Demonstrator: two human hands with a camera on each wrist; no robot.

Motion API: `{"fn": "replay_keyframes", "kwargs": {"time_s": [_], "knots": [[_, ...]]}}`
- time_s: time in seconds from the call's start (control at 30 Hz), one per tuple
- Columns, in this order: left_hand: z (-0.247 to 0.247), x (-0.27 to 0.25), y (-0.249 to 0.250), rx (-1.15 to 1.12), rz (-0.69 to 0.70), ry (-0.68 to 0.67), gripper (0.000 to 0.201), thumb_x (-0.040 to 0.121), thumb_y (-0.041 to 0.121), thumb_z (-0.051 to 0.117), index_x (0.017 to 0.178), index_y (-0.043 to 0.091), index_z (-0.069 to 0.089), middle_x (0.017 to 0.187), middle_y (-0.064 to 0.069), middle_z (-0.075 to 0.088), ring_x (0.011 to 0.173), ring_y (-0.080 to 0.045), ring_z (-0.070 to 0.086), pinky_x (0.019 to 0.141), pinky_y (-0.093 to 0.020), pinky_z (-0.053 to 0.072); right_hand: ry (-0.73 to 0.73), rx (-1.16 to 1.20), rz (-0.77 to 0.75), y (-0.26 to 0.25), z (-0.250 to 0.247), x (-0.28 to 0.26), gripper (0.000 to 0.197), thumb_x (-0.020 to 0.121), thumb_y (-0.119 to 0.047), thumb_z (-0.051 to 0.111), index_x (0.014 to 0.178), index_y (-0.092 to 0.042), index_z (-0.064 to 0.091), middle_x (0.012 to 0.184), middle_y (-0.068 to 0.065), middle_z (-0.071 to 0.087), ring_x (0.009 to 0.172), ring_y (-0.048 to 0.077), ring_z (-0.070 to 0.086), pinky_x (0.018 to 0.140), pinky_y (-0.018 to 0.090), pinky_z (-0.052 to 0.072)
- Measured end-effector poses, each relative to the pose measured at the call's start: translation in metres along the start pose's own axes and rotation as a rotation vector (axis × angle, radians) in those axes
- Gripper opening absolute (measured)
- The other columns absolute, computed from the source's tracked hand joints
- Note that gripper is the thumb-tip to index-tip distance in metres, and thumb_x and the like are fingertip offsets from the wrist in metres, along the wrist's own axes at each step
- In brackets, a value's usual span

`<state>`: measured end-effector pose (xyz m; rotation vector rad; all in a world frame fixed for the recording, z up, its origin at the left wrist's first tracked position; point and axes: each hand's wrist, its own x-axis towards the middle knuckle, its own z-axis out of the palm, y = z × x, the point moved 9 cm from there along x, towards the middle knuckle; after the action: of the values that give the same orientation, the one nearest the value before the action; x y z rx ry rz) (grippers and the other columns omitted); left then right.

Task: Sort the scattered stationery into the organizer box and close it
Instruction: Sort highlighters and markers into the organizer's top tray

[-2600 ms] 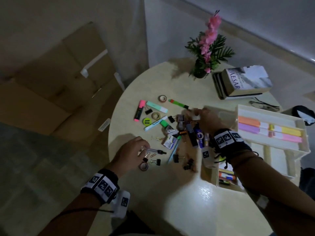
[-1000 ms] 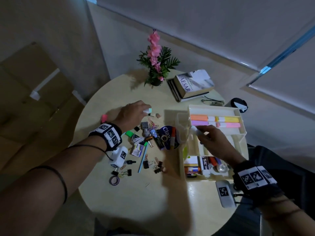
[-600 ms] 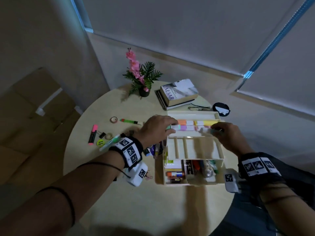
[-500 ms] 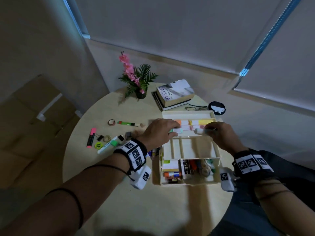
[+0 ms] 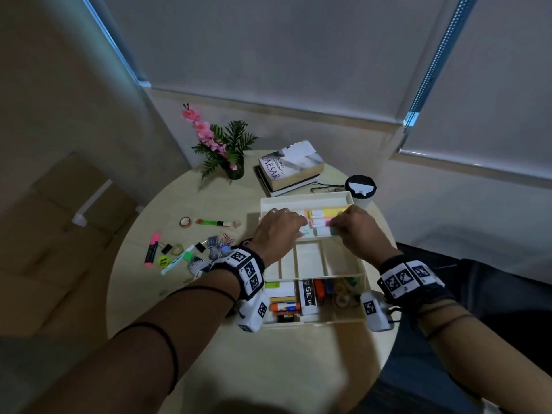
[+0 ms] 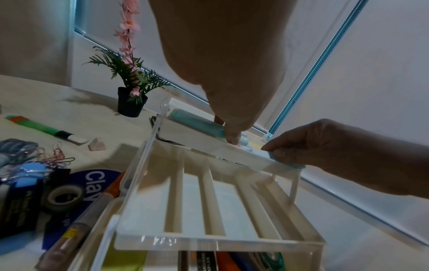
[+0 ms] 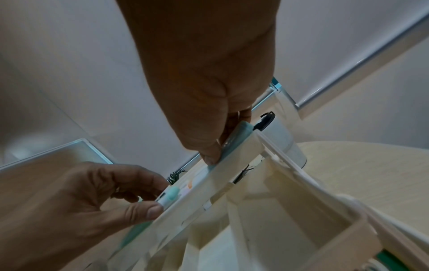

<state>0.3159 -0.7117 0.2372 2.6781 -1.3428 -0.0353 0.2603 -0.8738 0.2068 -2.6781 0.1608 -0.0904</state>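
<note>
The white organizer box stands open in tiers on the round table. Its far top tray holds orange, yellow and pink highlighters. My left hand pinches a mint highlighter lying along that tray's near wall. My right hand pinches a second mint highlighter beside it in the same tray. The divided middle tray has nothing in it. Markers, tape and an eraser fill the bottom tier. Loose stationery lies to the left: a pink highlighter, a green marker and paper clips.
A potted pink flower, stacked books, glasses and a black-lidded cup sit along the table's far edge. A tape roll and binder clips lie in the left pile. Cardboard lies on the floor at left.
Both hands left the pile, each carrying a mint highlighter to the top tray. In the last half second they lowered them against the tray's near wall.
</note>
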Motion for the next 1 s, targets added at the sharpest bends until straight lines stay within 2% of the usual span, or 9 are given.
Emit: {"fn": "replay_keyframes", "kwargs": {"time_s": [0.17,0.3,0.37,0.53,0.6,0.7,0.8,0.9,1.0], "knots": [[0.006,0.003,0.001,0.002,0.005,-0.035,0.022,0.098,0.022,0.067,0.119,0.019,0.073,0.114,-0.005,0.073,0.105,-0.030,0.067,0.091,-0.044,0.050,0.057,0.008,-0.011,0.000,-0.003,0.002,0.015,0.090,-0.022,0.076,0.104,-0.027,0.082,0.096,0.001,0.068,0.088,0.017,0.060,0.078,0.038,0.056],[0.010,0.001,-0.005,0.006,-0.013,-0.054,0.019,0.101,0.021,0.060,0.107,0.021,0.078,0.106,-0.002,0.070,0.097,-0.027,0.066,0.085,-0.041,0.046,0.046,-0.004,0.014,0.001,0.000,0.007,0.016,0.086,-0.024,0.081,0.102,-0.026,0.081,0.095,0.001,0.068,0.089,0.022,0.061,0.080,0.047,0.057],[0.011,-0.001,-0.009,-0.002,-0.023,-0.055,0.021,0.102,0.021,0.058,0.106,0.024,0.079,0.104,0.000,0.069,0.094,-0.026,0.066,0.083,-0.040,0.043,0.046,0.007,0.030,0.001,-0.001,0.008,0.016,0.085,-0.022,0.082,0.100,-0.026,0.081,0.094,0.001,0.068,0.090,0.023,0.062,0.081,0.048,0.057],[0.008,-0.007,-0.020,-0.020,-0.031,-0.032,0.023,0.097,0.013,0.067,0.110,0.026,0.080,0.109,-0.002,0.072,0.096,-0.028,0.068,0.086,-0.039,0.046,0.042,-0.005,0.069,0.000,-0.005,0.012,0.010,0.085,-0.026,0.083,0.093,-0.026,0.079,0.092,-0.003,0.066,0.085,0.019,0.061,0.078,0.047,0.057],[0.007,-0.010,-0.021,-0.023,-0.019,-0.022,0.023,0.095,0.011,0.067,0.109,0.024,0.080,0.108,-0.003,0.072,0.095,-0.028,0.068,0.084,-0.039,0.047,0.050,-0.043,0.066,-0.007,-0.006,0.010,0.008,0.087,-0.023,0.080,0.094,-0.022,0.078,0.093,0.001,0.067,0.086,0.022,0.060,0.078,0.047,0.056],[0.005,-0.022,-0.024,-0.086,0.023,0.042,0.020,0.091,0.008,0.065,0.104,0.016,0.078,0.101,-0.006,0.071,0.092,-0.032,0.067,0.078,-0.042,0.050,0.079,-0.081,0.024,-0.027,-0.008,0.006,0.003,0.087,-0.015,0.074,0.089,-0.016,0.076,0.089,0.007,0.067,0.086,0.030,0.061,0.078,0.045,0.053],[0.002,-0.042,-0.031,-0.143,0.048,0.114,0.024,0.091,0.014,0.064,0.114,0.016,0.071,0.109,-0.006,0.067,0.100,-0.030,0.062,0.084,-0.043,0.051,0.090,-0.043,-0.050,-0.058,-0.003,0.004,0.005,0.086,-0.010,0.073,0.088,-0.014,0.075,0.087,0.008,0.068,0.085,0.030,0.062,0.074,0.043,0.052],[-0.007,-0.069,-0.044,-0.184,0.041,0.172,0.026,0.092,0.015,0.062,0.117,0.017,0.066,0.113,-0.004,0.063,0.106,-0.027,0.057,0.089,-0.039,0.044,0.084,0.029,-0.135,-0.098,0.007,0.004,0.008,0.087,-0.009,0.073,0.095,-0.013,0.074,0.090,0.006,0.064,0.081,0.026,0.061,0.069,0.039,0.052],[-0.013,-0.106,-0.073,-0.239,0.006,0.208,0.022,0.095,0.012,0.059,0.117,0.014,0.064,0.114,-0.004,0.058,0.108,-0.023,0.053,0.089,-0.035,0.045,0.011,0.102,-0.218,-0.143,0.025,0.003,0.017,0.090,-0.011,0.073,0.107,-0.012,0.071,0.100,0.004,0.060,0.082,0.020,0.060,0.071,0.033,0.051]]}}
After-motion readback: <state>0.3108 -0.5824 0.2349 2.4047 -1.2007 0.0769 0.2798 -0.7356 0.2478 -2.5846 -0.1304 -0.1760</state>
